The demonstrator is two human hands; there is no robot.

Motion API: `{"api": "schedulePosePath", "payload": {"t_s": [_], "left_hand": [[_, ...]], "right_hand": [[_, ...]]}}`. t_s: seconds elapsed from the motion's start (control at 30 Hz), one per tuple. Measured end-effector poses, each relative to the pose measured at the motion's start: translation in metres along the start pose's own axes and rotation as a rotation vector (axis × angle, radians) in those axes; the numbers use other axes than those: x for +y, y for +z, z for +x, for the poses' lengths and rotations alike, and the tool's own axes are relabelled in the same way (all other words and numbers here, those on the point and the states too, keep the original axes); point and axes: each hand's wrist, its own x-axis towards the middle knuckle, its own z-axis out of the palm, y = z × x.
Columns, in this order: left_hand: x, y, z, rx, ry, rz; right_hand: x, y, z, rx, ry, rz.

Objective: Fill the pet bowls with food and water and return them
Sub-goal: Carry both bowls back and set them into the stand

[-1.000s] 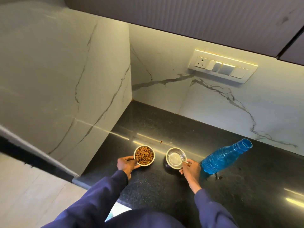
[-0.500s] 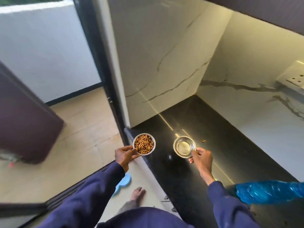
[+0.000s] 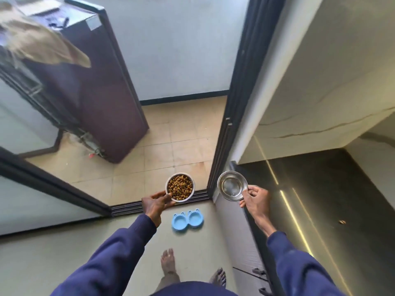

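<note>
Above open floor left of the counter (image 3: pixel 342 189) edge, the kibble bowl (image 3: pixel 180 187) is gripped by the left hand (image 3: pixel 155 205), the water bowl (image 3: pixel 232 185) by the right hand (image 3: pixel 255 199); a blue stand (image 3: pixel 187 220) lies below.

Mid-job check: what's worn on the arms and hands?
Long dark navy sleeves: the left sleeve and right sleeve end in cuffs at the wrists. The left hand and right hand are bare, with no gloves, rings or watch visible.
</note>
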Motion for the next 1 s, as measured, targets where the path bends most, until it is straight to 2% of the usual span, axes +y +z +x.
{"api": "schedulePosePath", "payload": {"t_s": [0.27,0.5,0.83,1.0], "left_hand": [[0.028,-0.065,0.075,0.038,0.002,0.067],[-0.013,-0.093,0.146,0.168,-0.064,0.074],[-0.185,-0.085,0.317,0.300,-0.170,0.013],[-0.295,-0.093,0.389,0.397,-0.233,0.017]], "right_hand": [[-0.016,0.117,0.018,-0.112,-0.060,-0.045],[0.041,0.206,0.055,-0.151,-0.006,-0.089],[0.237,0.329,0.133,-0.168,0.052,-0.164],[0.372,0.383,0.146,-0.280,0.086,-0.237]]}}
